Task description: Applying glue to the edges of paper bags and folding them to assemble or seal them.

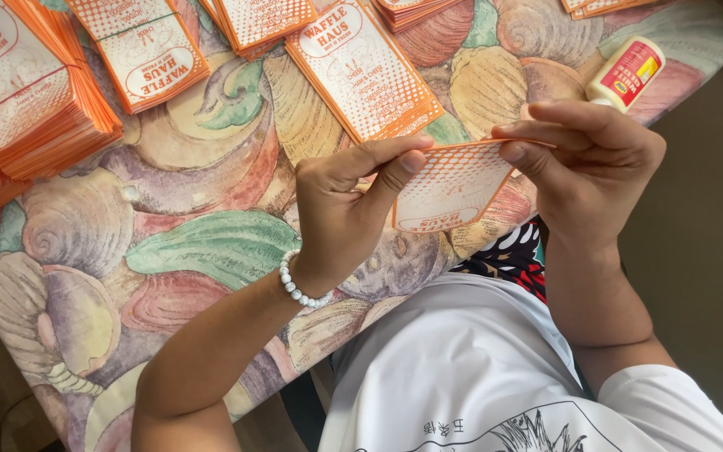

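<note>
Both hands hold one orange-and-white printed paper sleeve (453, 186) above the table's near edge. My left hand (349, 201), with a white bead bracelet at the wrist, pinches the sleeve's left edge between thumb and forefinger. My right hand (592, 159) grips its right upper edge with fingers curled over it. The sleeve is tilted, its dotted face toward me.
Stacks of the same orange paper sleeves lie at the far left (27, 92), top middle (148, 50) and centre (361, 67). A white glue bottle with a red label (627, 74) lies at the right. The tablecloth (194, 243) shows shells and leaves.
</note>
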